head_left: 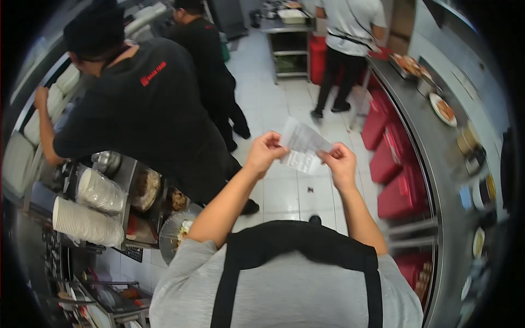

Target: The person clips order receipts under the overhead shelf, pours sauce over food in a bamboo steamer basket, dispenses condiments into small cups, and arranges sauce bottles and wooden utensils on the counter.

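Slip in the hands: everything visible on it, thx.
The slip is a thin, whitish sheet, paper by its look, greyer in its upper part and brighter below. Faint rows of marks look like print, too blurred to read. It is held up off the floor, at a slant and not quite flat. The left hand pinches its left side, the right hand its right; nothing else appears to touch it.

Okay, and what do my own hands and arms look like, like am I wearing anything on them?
Your left hand and right hand are both gloveless. No watch or bracelet shows on either wrist, and the forearms are uncovered. Short grey sleeves cover the upper arms. Rings are too small to rule out.
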The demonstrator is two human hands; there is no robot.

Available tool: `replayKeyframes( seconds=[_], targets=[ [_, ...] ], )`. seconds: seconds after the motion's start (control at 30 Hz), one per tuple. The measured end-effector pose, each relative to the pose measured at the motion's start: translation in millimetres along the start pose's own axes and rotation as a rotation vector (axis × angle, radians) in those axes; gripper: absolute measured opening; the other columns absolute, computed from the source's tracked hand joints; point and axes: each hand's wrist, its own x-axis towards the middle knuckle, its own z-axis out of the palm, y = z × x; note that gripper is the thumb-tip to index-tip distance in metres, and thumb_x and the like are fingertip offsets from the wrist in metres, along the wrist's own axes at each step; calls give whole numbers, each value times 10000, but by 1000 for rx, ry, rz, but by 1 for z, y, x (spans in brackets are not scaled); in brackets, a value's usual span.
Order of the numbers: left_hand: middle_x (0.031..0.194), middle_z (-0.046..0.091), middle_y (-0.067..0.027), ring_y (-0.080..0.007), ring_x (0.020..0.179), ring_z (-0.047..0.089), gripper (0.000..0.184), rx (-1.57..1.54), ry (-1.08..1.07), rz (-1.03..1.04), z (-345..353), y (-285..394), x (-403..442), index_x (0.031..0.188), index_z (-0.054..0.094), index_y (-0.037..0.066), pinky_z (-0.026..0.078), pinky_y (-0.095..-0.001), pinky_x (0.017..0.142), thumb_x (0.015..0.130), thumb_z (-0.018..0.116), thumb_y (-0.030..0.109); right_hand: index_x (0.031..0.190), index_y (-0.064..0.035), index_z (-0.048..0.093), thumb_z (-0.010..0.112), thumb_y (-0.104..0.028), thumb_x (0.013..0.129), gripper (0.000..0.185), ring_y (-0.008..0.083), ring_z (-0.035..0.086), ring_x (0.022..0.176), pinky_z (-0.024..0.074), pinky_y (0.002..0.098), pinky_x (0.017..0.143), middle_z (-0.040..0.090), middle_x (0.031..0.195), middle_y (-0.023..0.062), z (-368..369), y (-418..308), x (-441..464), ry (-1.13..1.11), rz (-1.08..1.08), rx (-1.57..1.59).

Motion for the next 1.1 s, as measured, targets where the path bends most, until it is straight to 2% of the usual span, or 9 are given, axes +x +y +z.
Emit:
replayKeyframes(
  seconds=[0.1, 0.17, 0.27, 0.47, 0.67, 0.8, 0.9, 1.0, 1.1],
  targets=[
    [930, 623, -64, -108, 805, 606, 362, -95, -90, -49, 15, -4, 48, 1094, 548, 6, 483, -236, 648, 757, 674, -33, 763, -38, 552, 672, 22, 757, 135, 104, 588, 643, 470, 235, 566, 617, 726, 51, -31, 4, 66, -181, 65, 0],
    [1002, 639, -79, -135, 889, 625, 395, -77, -120, -58, 24, -12, 82, 1156, 537, 0, 504, -257, 759, 778, 638, -52, 785, -35, 556, 671, -3, 765, 121, 110, 593, 653, 484, 243, 580, 622, 747, 57, -46, 11, 110, -274, 122, 32],
    [1032, 645, -104, -137, 893, 629, 366, -99, 38, -17, 31, -10, 121, 1149, 553, -14, 502, -258, 775, 792, 622, -47, 807, -22, 554, 667, -21, 782, 116, 111, 602, 667, 504, 252, 582, 622, 753, 51, -36, 11, 161, -297, 288, 178],
    [957, 676, -97, -130, 851, 640, 315, -73, 261, -34, 2, 2, 199, 1112, 566, -16, 498, -252, 752, 802, 624, -22, 863, -18, 550, 638, -32, 795, 112, 115, 611, 688, 520, 268, 598, 641, 818, 75, -10, 46, 274, -436, 331, 163],
    [867, 670, -74, -129, 766, 645, 279, -98, 388, 88, -46, 12, 274, 1064, 567, -16, 532, -257, 686, 792, 622, -50, 920, -17, 531, 620, -49, 817, 140, 109, 620, 710, 505, 253, 584, 648, 832, 66, 35, 82, 374, -454, 318, 203],
    [851, 665, -65, -108, 721, 625, 272, -91, 449, 60, -71, 31, 322, 1070, 566, -15, 510, -242, 652, 805, 619, -37, 902, -39, 532, 621, -60, 830, 116, 103, 621, 716, 503, 242, 587, 650, 827, 53, 70, 85, 431, -436, 295, 245],
    [850, 664, -66, -107, 726, 624, 273, -141, 495, 31, -91, 31, 364, 1072, 567, -19, 506, -242, 661, 805, 624, -33, 894, -45, 532, 612, -60, 840, 98, 103, 627, 719, 501, 232, 572, 656, 829, 59, 84, 106, 473, -469, 256, 235],
    [861, 673, -27, -75, 744, 617, 301, -35, 517, 36, -111, 28, 393, 1106, 561, 19, 455, -202, 665, 815, 640, 11, 897, -34, 529, 599, -50, 845, 88, 111, 632, 730, 524, 244, 572, 656, 851, 72, 103, 125, 511, -470, 279, 261],
    [861, 674, -26, -70, 748, 616, 281, -78, 586, 75, -131, 26, 427, 1090, 572, 19, 452, -203, 659, 819, 646, 28, 906, -19, 529, 586, -36, 848, 83, 124, 634, 734, 549, 261, 582, 650, 868, 86, 120, 134, 555, -491, 322, 360]
  ],
)
